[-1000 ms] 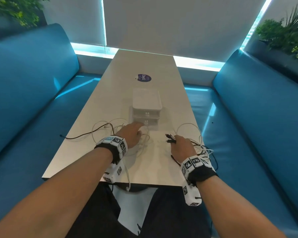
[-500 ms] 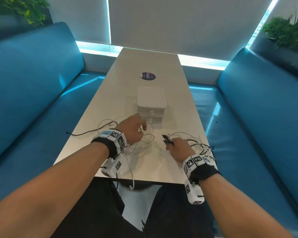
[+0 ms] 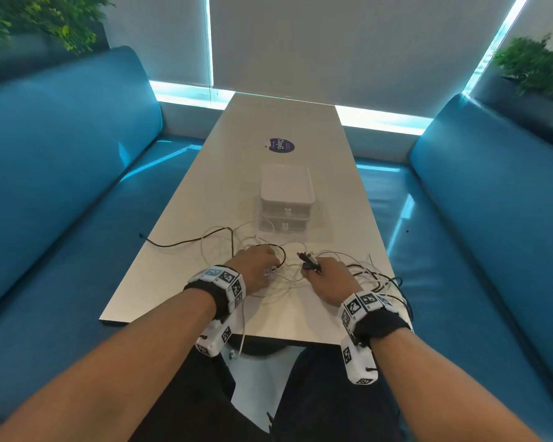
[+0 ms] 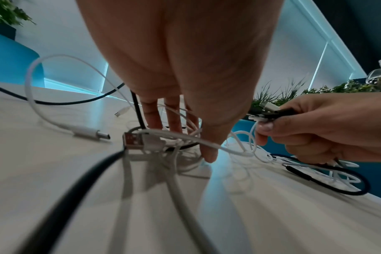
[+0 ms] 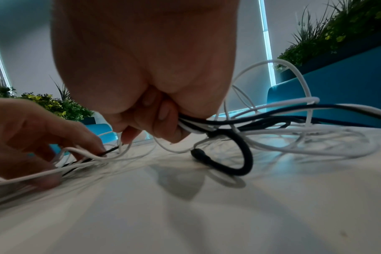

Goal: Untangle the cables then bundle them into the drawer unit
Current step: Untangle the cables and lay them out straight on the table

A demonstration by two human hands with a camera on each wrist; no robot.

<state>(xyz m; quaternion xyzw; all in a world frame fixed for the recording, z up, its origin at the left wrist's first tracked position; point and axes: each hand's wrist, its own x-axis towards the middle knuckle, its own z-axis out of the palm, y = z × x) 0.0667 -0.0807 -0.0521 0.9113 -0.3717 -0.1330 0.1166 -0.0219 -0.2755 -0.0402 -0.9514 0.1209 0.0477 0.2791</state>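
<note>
Fingers (image 4: 151, 113) of the left hand (image 3: 256, 266) reached down, loosely spread, into the cable tangle (image 3: 237, 247); the right hand (image 3: 329, 279), beside it, pinched gathered plug ends (image 3: 308, 261). The drawer unit (image 3: 284, 202) stood closed just beyond.

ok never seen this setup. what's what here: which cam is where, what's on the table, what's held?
No robot: a person with a camera on the head and one strapped to each wrist. The big picture is the head view, looking down at a white table. The two low, distorted pictures look along each hand. On the table: a small white drawer unit, both drawers shut, and tangled black and white cables. The right hand grips a bunch of cable ends. The left hand rests its fingertips on the tangle.
</note>
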